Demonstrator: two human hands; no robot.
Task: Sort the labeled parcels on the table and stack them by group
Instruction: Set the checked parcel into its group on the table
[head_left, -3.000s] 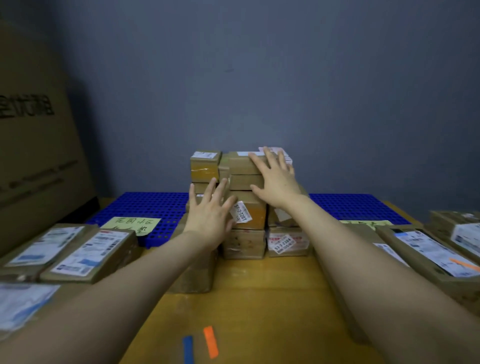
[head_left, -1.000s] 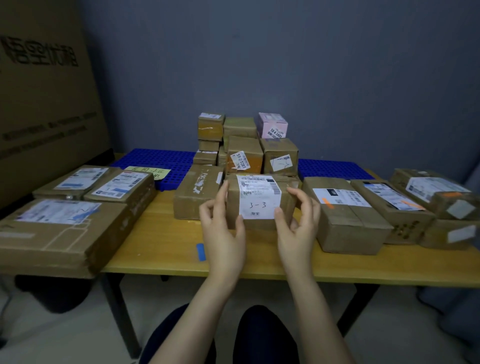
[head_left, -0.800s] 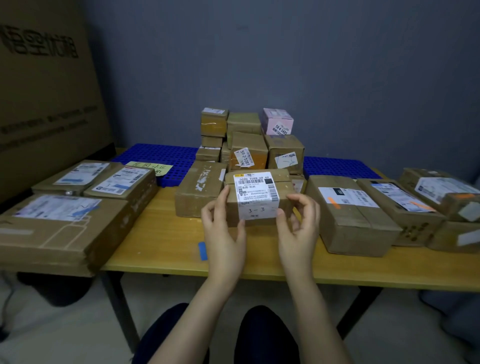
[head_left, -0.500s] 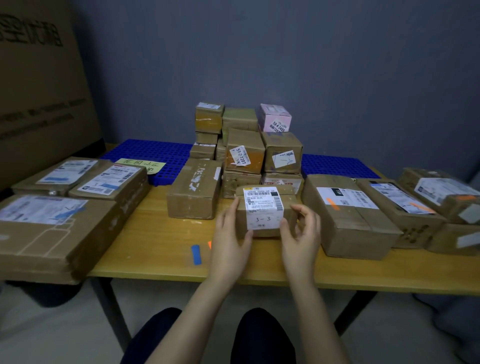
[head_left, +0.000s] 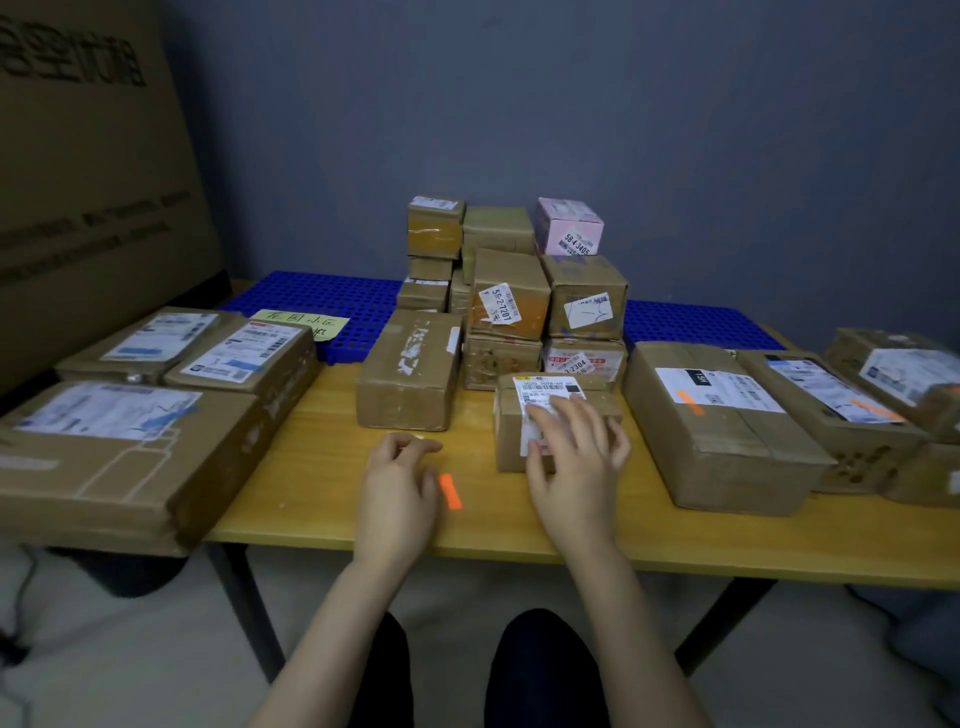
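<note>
both bare forearms reach forward, hands side by side and apart.
left hand (head_left: 397, 488) palm down, fingers (head_left: 410, 448) loosely curled under; right hand (head_left: 576, 460) a little further forward, palm down, its fingers spread and nearly straight.

stacked boxes (head_left: 511, 283): matt brown cardboard, creased, shiny tape (head_left: 435, 236) bands, white paper labels (head_left: 501, 305); pink box (head_left: 563, 221): smoother printed card; table (head_left: 322, 467): smooth yellow wood-look top; grid mat (head_left: 322, 299): hard blue perforated plastic; big carton (head_left: 93, 182): matt corrugated board.
</note>
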